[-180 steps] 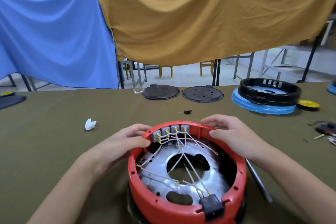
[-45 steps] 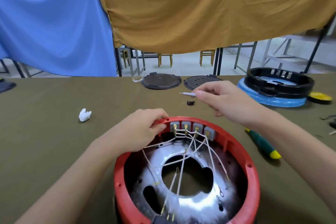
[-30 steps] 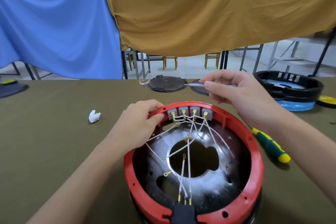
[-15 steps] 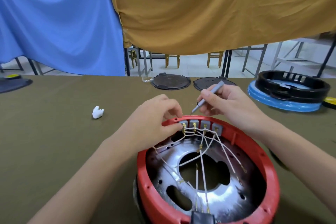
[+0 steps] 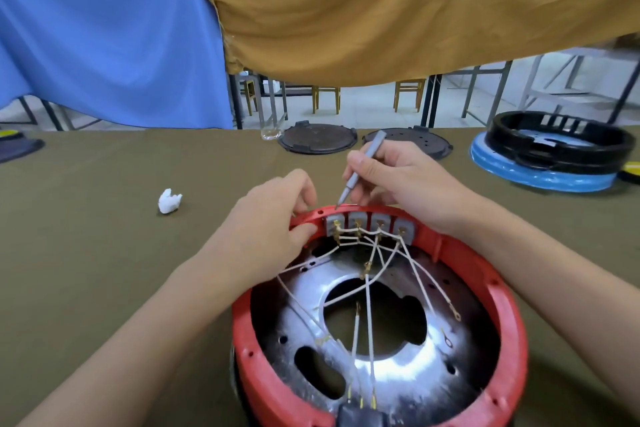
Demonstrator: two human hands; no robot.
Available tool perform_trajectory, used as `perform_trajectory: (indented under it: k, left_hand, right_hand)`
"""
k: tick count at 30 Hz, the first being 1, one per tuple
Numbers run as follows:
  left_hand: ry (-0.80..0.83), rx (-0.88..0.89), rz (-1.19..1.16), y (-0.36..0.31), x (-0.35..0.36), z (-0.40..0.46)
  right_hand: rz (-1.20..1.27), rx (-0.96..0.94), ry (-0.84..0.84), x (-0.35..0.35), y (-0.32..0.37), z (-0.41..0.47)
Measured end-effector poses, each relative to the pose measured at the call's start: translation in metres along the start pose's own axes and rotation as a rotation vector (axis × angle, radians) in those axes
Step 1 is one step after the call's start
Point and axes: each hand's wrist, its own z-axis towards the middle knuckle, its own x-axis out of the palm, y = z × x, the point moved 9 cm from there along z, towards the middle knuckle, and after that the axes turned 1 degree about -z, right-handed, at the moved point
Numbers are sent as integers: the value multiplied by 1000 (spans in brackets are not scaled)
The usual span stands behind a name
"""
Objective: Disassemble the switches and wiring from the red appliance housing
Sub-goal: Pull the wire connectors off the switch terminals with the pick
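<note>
Nearest you, the round red plastic housing (image 5: 491,291) sits on the olive cloth-covered table (image 5: 86,253), open side up. Inside it lies a shiny metal plate (image 5: 391,367) with a large central cut-out and smaller holes. Thin white wires (image 5: 369,308) with brass terminals cross over the plate, and a black plug block (image 5: 360,418) sits at the near rim. On the far inner wall, four grey square switches (image 5: 369,224) stand in a row. Your left hand (image 5: 273,218) grips the rim just beside them, fingers curled over its edge. Your right hand (image 5: 398,177) pinches a slim grey metal tool (image 5: 360,168) like a pen, tip touching the rim above the leftmost switch. Farther off lie a crumpled white scrap (image 5: 169,201), two dark round discs (image 5: 318,139), and a black ring on a blue base (image 5: 554,149). No writing is readable.
</note>
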Motion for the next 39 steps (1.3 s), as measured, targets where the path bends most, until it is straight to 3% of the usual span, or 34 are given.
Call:
perform_trajectory:
  k: [4,8,14,21,28,32,36,39]
  left_hand:
    - [100,26,-119,-1,0,12]
    - [152,41,-193,-4,1,21]
    - [195,62,97,-5,4,8]
    - [232,66,-67,-5,0,11]
    - [161,247,137,-40,-5,12]
    - [287,77,-44,-32,11,12]
    - [87,87,-79,-28,-2,9]
    - [82,163,-7,-34,1,6]
  right_hand:
    - [5,27,53,-1,3,0]
    - [77,-23,-16,-2,3,0]
    - [53,37,-27,-2,-6,-1]
    - [-8,36,-159,-12,-3,-3]
    - [-171,-121,-258,-4,9,-9]
    - [-192,-163,-259,-3,14,-12]
    - [-200,-168,-231,0,14,-12]
    - [-206,-191,-227,0,16,-13]
